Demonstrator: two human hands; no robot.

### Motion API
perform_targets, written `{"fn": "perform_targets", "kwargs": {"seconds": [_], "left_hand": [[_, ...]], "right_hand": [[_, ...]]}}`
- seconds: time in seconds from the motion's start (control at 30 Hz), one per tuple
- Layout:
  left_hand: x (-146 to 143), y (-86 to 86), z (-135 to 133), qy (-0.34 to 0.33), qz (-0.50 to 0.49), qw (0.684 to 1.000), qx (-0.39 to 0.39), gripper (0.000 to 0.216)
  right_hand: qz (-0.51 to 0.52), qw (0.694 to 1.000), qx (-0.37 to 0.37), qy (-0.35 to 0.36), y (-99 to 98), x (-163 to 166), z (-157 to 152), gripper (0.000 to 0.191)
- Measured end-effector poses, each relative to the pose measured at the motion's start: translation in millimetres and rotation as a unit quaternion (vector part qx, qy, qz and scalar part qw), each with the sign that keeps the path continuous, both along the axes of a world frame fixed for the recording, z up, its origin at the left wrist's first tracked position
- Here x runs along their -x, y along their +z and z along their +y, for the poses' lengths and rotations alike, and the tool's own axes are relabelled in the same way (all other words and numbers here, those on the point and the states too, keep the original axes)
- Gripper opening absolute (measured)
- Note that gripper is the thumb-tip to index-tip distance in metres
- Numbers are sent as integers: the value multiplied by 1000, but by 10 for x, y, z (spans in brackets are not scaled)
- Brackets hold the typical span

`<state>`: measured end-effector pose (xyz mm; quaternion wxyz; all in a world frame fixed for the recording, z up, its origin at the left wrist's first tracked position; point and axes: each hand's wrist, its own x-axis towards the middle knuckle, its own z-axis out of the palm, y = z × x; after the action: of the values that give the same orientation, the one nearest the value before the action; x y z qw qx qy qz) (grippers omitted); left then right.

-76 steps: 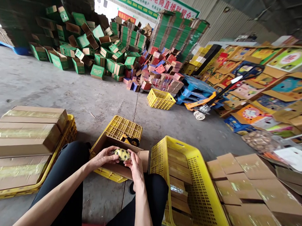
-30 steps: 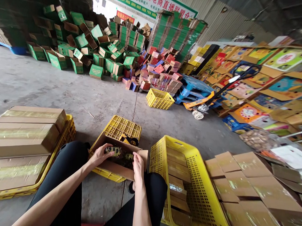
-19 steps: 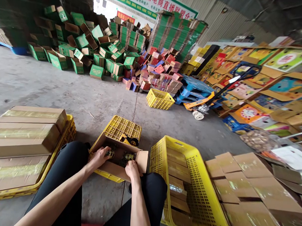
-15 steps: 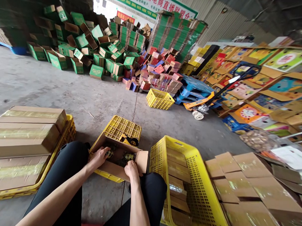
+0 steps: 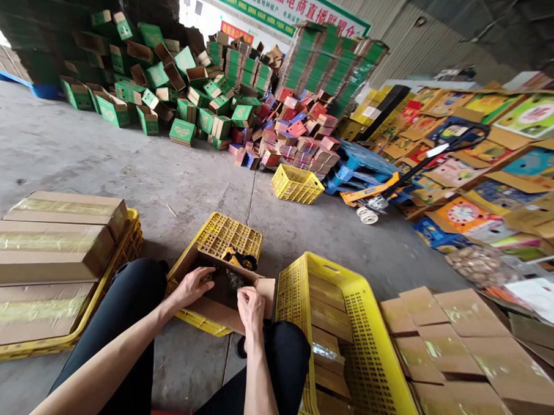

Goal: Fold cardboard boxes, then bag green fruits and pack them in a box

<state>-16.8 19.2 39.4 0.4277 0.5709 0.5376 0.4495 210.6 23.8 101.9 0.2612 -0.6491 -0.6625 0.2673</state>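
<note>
An open cardboard box (image 5: 215,312) sits between my knees, on an upturned yellow crate (image 5: 232,233). My left hand (image 5: 193,287) reaches over its left side, thumb and fingers curled around a small dark greenish lump that is mostly hidden. At the right end, my right hand (image 5: 250,305) is closed with fingertips pressed together above the box; what they hold, if anything, is hidden. Close to those fingertips a dark, mottled lump (image 5: 234,280) lies inside the box; its kind is unclear. A yellow and black tape dispenser (image 5: 238,258) rests on the crate behind the box.
A yellow crate (image 5: 365,297) at my right holds several small cartons. Taped cartons (image 5: 41,246) fill another crate at my left. More flat-topped cartons (image 5: 464,338) stand far right. Ahead are a yellow basket (image 5: 297,185), an orange pallet jack (image 5: 373,196) and heaped green boxes (image 5: 183,130).
My right hand has risen slightly from inside the box and its fingers have drawn together. My left hand has also lifted a little. The view has shifted slightly.
</note>
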Motion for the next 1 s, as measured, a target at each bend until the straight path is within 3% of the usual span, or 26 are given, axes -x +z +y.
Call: {"fn": "perform_targets", "kwargs": {"seconds": [0.17,0.3,0.47,0.63,0.7,0.77,0.9,1.0], "left_hand": [[-28,-4,11,-13,-131,990,58,87],[34,190,-3,-77,-107,990,49,76],[42,423,-83,-152,-99,977,109,57],[-11,506,-125,-109,-158,969,156,66],[-13,542,-130,-85,-175,968,158,68],[-9,579,-137,-67,-189,967,155,68],[-11,619,-152,-51,-186,969,153,68],[-24,616,-149,-65,-176,970,155,70]], "right_hand": [[175,984,-25,27,94,22,-31,24],[299,953,-33,36,127,43,-69,24],[350,936,-18,-30,102,-38,-52,25],[356,933,-41,-29,45,-63,-16,26],[364,929,-46,-38,35,-31,-11,35],[369,928,-24,-39,33,0,-16,50],[338,940,34,-17,38,9,-36,50],[348,933,54,-70,25,-9,-30,57]]}}
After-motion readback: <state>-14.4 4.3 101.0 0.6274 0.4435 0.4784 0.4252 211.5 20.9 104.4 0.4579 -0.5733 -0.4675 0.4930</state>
